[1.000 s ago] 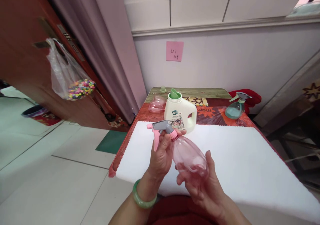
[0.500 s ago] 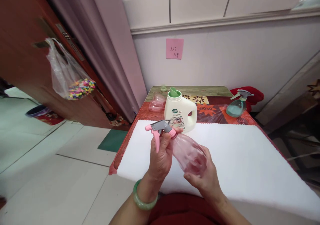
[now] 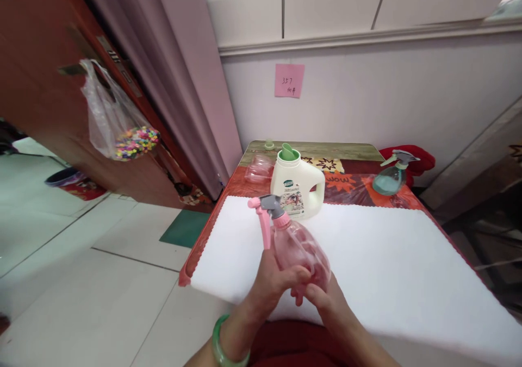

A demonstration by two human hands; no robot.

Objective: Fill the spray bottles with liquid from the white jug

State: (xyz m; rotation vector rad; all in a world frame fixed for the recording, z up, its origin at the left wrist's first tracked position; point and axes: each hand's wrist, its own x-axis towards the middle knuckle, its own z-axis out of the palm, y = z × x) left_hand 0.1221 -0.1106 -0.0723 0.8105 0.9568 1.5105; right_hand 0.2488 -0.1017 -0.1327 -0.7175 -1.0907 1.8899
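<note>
A clear pink spray bottle (image 3: 299, 247) with a pink and grey trigger head tilts to the left over the near part of the table. My left hand (image 3: 271, 282), below a green bangle, grips its lower left side with the thumb across the front. Around the bottle's base on the right, my right hand (image 3: 330, 302) is closed, its thumb near the left thumb. Just behind the bottle stands a cream jug (image 3: 291, 185) with a side handle and a green spout in its mouth.
A white cloth (image 3: 379, 258) covers most of the table. Behind it lie a clear pink container (image 3: 259, 169) and a small green ring-like cap (image 3: 269, 145). At the right rear stands a teal spray bottle (image 3: 390, 179). A bag of colourful beads (image 3: 136, 141) hangs from the door handle at left.
My left hand has slid from the spray bottle's neck down to its lower body. The bottle has turned more upright, and my right hand has shifted slightly down around the base.
</note>
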